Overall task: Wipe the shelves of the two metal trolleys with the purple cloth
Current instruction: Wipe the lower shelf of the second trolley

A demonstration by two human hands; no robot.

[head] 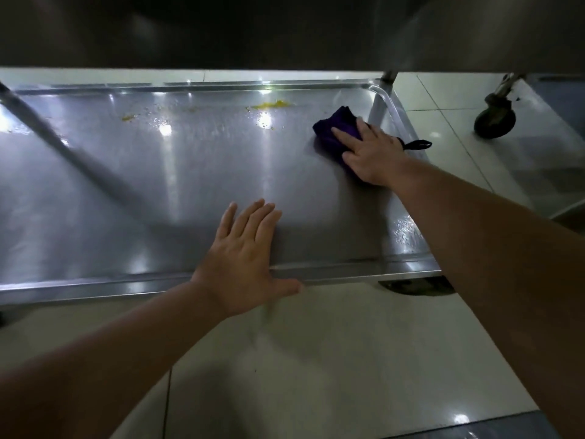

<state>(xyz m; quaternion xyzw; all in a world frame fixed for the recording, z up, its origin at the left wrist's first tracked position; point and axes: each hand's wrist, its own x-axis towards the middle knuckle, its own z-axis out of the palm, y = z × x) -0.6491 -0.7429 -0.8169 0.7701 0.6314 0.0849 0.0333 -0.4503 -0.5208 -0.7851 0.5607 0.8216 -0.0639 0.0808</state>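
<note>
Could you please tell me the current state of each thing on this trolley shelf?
Shelf: soiled, wet in patches.
Yellow residue: not wiped, near the far rim.
Purple cloth: bunched, lying at the shelf's right end.
Right hand: pressing the cloth, fingers straight.
Left hand: spread flat on the near rim.

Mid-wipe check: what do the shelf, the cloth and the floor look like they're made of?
Shelf: likely brushed stainless steel; grey sheen, streaky glare. Purple cloth: soft matte fabric, perhaps microfibre; it bunches under the right hand. Floor: glossy pale tiles, probably ceramic; joint lines, reflections.
</note>
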